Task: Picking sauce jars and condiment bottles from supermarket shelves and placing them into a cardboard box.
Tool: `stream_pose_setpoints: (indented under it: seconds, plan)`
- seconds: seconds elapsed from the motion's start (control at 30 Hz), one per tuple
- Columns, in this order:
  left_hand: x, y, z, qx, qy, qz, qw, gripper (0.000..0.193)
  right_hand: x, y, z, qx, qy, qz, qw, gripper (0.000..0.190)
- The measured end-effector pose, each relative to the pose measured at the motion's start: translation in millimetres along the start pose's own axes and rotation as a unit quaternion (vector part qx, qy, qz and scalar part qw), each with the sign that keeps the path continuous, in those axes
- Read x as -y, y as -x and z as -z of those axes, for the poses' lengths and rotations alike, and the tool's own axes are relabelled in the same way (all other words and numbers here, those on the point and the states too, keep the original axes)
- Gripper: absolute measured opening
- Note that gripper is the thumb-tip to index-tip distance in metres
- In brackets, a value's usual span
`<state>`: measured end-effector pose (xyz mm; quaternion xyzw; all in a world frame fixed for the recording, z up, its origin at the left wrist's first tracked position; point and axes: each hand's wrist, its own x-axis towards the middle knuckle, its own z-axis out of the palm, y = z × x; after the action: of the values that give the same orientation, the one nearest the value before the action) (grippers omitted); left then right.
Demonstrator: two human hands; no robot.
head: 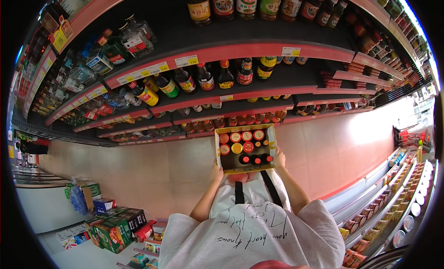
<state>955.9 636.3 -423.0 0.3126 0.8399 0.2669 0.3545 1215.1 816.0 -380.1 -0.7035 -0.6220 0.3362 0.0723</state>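
Observation:
An open cardboard box (219, 168) is held at waist height, my left hand (217, 171) on one short side and my right hand (279, 158) on the other. Inside stand several jars with round lids, among them one with a yellow lid (237, 148), and several dark bottles with red caps (255, 160). Two small bottles with orange caps (257, 144) are beside the jars. Beyond the box, a store shelf (239, 54) carries sauce bottles (226, 75) and, higher up, labelled jars (247, 5).
Tiled floor (187, 165) lies between the shelving and my body. Stacked cartons (114, 231) and a red fire extinguisher (145, 231) are at lower left. Slanted shelves of packaged food (374, 213) run along the right. A dark-clothed person (33, 147) is far left.

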Motion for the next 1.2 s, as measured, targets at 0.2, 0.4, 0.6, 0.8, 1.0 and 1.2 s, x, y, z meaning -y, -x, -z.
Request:
stream_pose_setpoints:
  seconds: [0.2,0.4,0.6,0.8,1.0,1.2]
  plan:
    - [4,-4,1,0.001,0.033,-0.005,0.999,0.058,7,-1,-2,-0.014,-0.001,0.017,1.0,0.052]
    - [14,-9,-5,0.016,0.015,0.028,0.999,0.058,7,0,2,0.006,0.041,0.056,0.998,0.039]
    - [33,-17,-25,-0.014,0.047,-0.018,0.999,0.056,0,-6,6,0.037,0.051,0.034,0.997,0.045]
    - [33,-19,-27,0.018,0.036,0.037,0.999,0.059,8,5,3,-0.035,0.027,0.103,0.994,0.05]
    - [37,-19,-36,-0.04,-0.004,0.011,0.999,0.057,10,4,7,0.007,-0.007,0.079,0.997,0.051]
    - [35,-16,-37,-0.064,0.045,-0.007,0.997,0.057,-1,-2,-2,0.007,-0.037,0.077,0.996,0.055]
